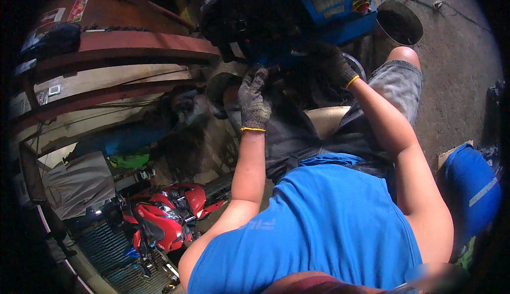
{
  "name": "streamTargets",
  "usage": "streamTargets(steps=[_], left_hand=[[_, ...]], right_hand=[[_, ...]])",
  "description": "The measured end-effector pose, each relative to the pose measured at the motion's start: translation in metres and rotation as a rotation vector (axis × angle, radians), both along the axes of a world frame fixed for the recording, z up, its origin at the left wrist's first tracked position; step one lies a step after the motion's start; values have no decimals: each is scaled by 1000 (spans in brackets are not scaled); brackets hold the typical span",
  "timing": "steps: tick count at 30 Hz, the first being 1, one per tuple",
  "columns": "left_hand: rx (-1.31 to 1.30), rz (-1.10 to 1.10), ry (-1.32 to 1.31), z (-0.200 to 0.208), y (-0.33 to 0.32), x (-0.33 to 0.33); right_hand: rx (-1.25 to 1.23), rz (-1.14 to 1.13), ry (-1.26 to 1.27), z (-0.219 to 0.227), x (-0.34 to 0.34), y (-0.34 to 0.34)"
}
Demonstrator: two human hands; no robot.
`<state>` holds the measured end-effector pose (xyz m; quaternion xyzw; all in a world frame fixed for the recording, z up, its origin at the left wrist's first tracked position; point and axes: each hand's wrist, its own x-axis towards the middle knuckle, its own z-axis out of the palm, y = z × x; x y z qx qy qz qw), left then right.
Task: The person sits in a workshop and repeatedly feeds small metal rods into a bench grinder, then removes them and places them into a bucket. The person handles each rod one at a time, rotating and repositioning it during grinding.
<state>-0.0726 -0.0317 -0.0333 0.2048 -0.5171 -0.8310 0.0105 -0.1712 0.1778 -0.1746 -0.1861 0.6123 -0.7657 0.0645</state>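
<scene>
My left hand (255,101), in a grey knit work glove with a yellow cuff, reaches up to the front of a dark machine. Its fingers are drawn together near a small reddish piece, and what they hold is too dark to make out. My right hand (330,66), in a darker glove, is bent inward at the blue lower edge of the same machine (332,7). Shadow covers its fingers, and a thin pale thing shows by their tips. Both hands are above my spread knees, the right one a little farther from my body.
A red-and-yellow switch (361,6) sits on the machine's blue housing. Right of it stands a round bucket (399,23) on the concrete floor, with a cable (451,10) beyond. Rusty red beams (138,43) run along the left. A red motorcycle (164,222) stands lower left.
</scene>
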Motion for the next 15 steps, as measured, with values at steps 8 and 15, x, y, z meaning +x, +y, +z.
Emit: streamTargets(steps=[8, 15], left_hand=[[-1267, -285, 313, -28, 0, 17], [-1548, -364, 323, -31, 4, 20]], right_hand=[[-9, -108, 59, 48, 10, -1], [341, -245, 602, 41, 0, 7]])
